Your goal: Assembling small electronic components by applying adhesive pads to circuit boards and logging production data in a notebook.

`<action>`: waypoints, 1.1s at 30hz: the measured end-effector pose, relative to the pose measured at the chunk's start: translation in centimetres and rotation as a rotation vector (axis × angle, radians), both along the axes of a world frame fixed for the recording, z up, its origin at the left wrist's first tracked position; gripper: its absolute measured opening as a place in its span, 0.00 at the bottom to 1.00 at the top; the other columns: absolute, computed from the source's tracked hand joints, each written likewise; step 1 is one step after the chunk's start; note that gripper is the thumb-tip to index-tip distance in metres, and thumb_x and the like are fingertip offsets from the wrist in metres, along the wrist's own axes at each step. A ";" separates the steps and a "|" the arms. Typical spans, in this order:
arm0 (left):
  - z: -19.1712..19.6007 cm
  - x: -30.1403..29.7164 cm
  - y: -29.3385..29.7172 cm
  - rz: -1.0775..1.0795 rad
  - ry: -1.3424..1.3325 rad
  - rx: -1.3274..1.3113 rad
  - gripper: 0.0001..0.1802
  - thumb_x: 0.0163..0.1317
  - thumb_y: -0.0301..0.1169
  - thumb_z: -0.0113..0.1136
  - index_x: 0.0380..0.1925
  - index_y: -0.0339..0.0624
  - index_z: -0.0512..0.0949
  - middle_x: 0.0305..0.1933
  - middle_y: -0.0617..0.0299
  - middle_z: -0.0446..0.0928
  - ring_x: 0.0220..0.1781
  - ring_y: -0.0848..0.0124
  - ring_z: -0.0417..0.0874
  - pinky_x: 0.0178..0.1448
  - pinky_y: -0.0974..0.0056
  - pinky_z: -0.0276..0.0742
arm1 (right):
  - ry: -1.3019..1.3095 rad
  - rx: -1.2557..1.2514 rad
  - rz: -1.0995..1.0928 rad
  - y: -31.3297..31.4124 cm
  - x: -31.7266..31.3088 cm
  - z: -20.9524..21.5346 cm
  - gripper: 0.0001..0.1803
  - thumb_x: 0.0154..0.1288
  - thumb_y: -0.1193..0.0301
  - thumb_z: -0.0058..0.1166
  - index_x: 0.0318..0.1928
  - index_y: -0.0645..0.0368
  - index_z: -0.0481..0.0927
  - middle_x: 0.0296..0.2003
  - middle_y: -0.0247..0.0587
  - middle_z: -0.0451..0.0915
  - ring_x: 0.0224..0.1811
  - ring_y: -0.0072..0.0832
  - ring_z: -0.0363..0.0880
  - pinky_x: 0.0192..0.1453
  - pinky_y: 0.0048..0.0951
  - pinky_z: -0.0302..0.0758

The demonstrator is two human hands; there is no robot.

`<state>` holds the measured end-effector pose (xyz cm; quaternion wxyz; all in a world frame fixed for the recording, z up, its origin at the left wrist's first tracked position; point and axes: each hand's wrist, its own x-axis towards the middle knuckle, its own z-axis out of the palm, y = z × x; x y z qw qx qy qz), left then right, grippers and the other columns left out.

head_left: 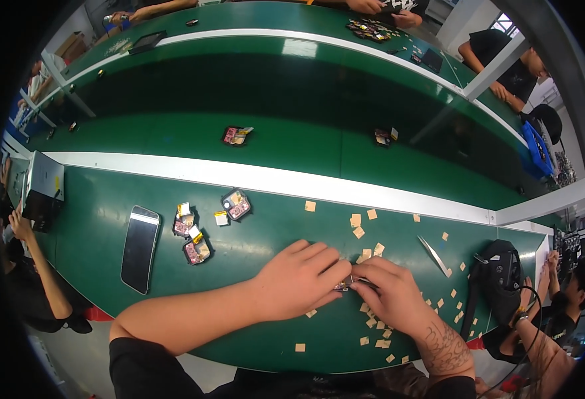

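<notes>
My left hand [306, 278] is closed around a small electronic unit [344, 284], held just above the green bench. Most of that unit is hidden by my fingers. From the right, my right hand [391, 287] meets it with fingers pinched on a thin metal tool [366, 282], only partly visible. Small tan square pieces [371, 324] lie scattered around and under my right hand. Left of my hands rest several opened units, among them one black-cased unit [236, 205] with a silver battery pouch [221, 218] beside it and another lower unit [197, 251].
A phone [141, 249] lies at the left. Pale tweezers [433, 256] and a black bag [499, 272] are on the right. Behind a white rail [266, 175] runs a green belt carrying units [238, 135]. Other people work around the bench; one person's arm [43, 266] is at left.
</notes>
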<state>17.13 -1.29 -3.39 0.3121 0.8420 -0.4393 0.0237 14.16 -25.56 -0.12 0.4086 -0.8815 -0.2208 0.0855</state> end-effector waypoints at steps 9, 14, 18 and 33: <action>-0.1 0.1 0.1 -0.040 0.011 0.005 0.18 0.64 0.39 0.75 0.51 0.54 0.80 0.45 0.64 0.74 0.51 0.62 0.80 0.53 0.56 0.74 | 0.197 0.077 -0.049 -1.5 0.8 1.4 0.15 0.71 0.80 0.67 0.57 0.63 0.87 0.42 0.41 0.87 0.33 0.23 0.83 0.36 0.25 0.77; -0.2 0.2 0.1 -0.075 -0.022 0.050 0.13 0.67 0.40 0.74 0.49 0.59 0.84 0.46 0.66 0.75 0.51 0.64 0.79 0.53 0.57 0.73 | 0.256 0.110 -0.057 -2.0 1.1 0.8 0.15 0.71 0.81 0.67 0.56 0.64 0.87 0.41 0.40 0.86 0.32 0.20 0.78 0.35 0.23 0.74; -0.1 0.2 0.2 -0.062 -0.007 0.052 0.12 0.67 0.41 0.74 0.48 0.57 0.85 0.46 0.66 0.75 0.51 0.64 0.79 0.54 0.57 0.74 | 0.278 0.136 -0.027 -2.1 1.1 1.1 0.14 0.71 0.81 0.66 0.56 0.64 0.87 0.40 0.41 0.86 0.32 0.21 0.78 0.36 0.24 0.74; -0.2 0.0 0.1 -0.049 -0.053 0.022 0.12 0.64 0.39 0.75 0.42 0.52 0.83 0.46 0.67 0.77 0.50 0.65 0.79 0.54 0.58 0.75 | -0.023 -0.059 0.045 -0.6 0.0 0.4 0.15 0.70 0.78 0.66 0.56 0.60 0.84 0.44 0.45 0.85 0.40 0.49 0.89 0.41 0.42 0.87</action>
